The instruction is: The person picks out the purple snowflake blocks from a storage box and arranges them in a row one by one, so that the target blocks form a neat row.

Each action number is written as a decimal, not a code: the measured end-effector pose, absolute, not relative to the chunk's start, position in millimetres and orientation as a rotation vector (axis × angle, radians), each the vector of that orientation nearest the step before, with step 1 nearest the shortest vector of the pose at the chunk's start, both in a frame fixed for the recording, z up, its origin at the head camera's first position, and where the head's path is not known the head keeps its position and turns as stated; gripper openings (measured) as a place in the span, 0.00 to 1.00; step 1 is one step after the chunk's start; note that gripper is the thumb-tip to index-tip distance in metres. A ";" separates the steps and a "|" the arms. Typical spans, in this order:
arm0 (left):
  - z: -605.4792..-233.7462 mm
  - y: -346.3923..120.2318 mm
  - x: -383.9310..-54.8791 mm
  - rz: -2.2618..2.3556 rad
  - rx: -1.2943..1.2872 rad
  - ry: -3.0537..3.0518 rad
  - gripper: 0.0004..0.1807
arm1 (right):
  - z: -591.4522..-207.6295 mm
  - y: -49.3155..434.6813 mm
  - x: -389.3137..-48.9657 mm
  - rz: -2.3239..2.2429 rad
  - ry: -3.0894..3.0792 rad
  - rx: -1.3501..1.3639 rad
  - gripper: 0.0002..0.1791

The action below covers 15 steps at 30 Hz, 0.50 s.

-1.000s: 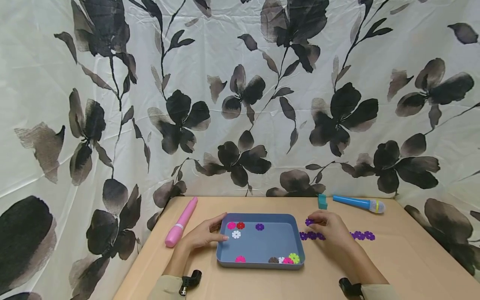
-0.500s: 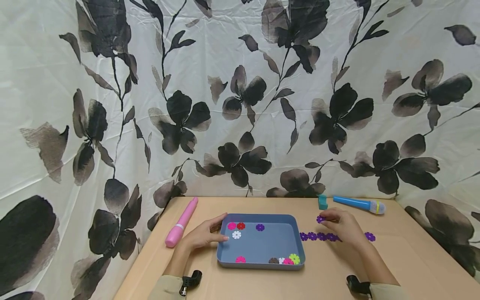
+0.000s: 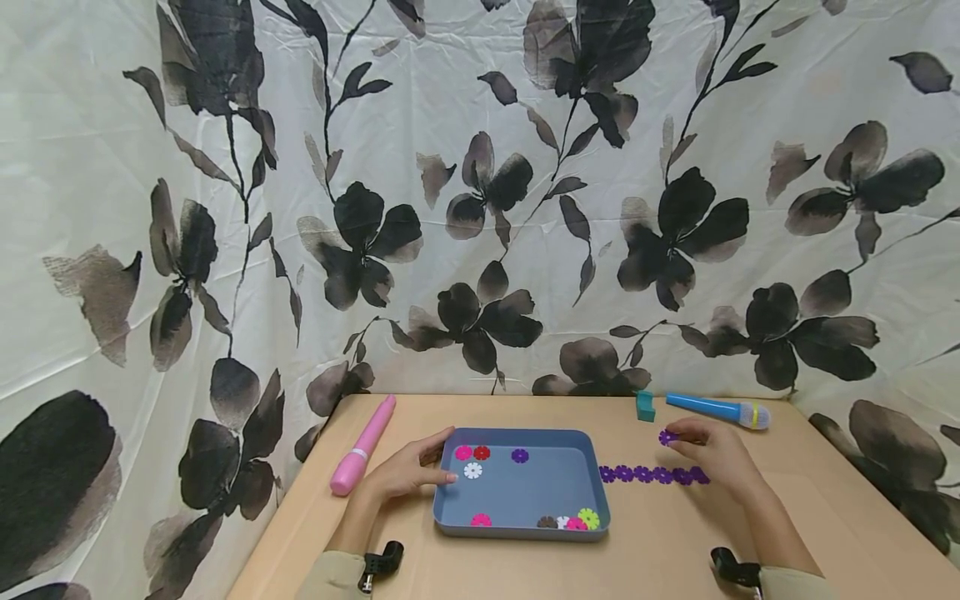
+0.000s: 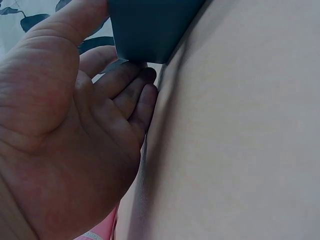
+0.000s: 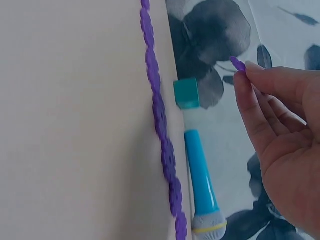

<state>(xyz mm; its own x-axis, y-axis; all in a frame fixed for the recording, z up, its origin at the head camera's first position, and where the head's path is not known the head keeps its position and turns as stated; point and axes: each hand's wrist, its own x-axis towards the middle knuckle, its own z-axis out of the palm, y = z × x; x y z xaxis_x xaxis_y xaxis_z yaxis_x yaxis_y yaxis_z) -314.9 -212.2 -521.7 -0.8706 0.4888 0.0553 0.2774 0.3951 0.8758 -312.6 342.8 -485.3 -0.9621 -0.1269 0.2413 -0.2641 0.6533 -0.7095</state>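
My left hand (image 3: 412, 467) grips the left edge of the grey-blue tray (image 3: 525, 492), its thumb on the rim. In the left wrist view the fingers curl at the outer side of the tray (image 4: 155, 30). My right hand (image 3: 716, 454) pinches a purple flower-shaped disc (image 3: 667, 437) between thumb and fingertip, raised above the table. Below it, a row of purple flower-shaped discs (image 3: 643, 474) runs rightward from beside the tray; the hand may cover its right end. Inside the tray lie a purple disc (image 3: 520, 456) and several pink, red, white, brown and green ones.
A pink microphone-shaped stick (image 3: 363, 446) lies left of the left hand. At the table's back edge are a small teal block (image 3: 644, 405) and a blue toy microphone (image 3: 716, 408), close behind the right hand. A floral cloth (image 3: 480, 250) hangs behind the table.
My right hand has moved to the right above the row, carrying the pinched purple disc and uncovering more of the row's middle. The left hand and tray have stayed put.
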 end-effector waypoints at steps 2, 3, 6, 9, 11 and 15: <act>-521.4 -211.7 -314.8 1.472 0.676 2.439 0.53 | -485.1 349.4 -311.3 1.200 -2.707 0.303 0.17; -521.3 -211.5 -314.5 1.472 0.673 2.439 0.53 | -484.7 352.7 -310.7 1.203 -2.709 0.290 0.18; -520.3 -210.7 -313.9 1.478 0.673 2.433 0.53 | -483.4 363.1 -308.8 1.191 -2.723 0.260 0.18; -519.3 -210.1 -313.5 1.479 0.681 2.433 0.53 | -482.4 373.0 -306.8 1.190 -2.732 0.199 0.18; -518.9 -209.9 -313.4 1.476 0.681 2.437 0.53 | -482.3 379.6 -305.6 1.179 -2.740 0.172 0.18; -519.1 -209.6 -313.9 1.460 0.680 2.455 0.52 | -483.6 392.5 -303.8 1.173 -2.741 0.130 0.18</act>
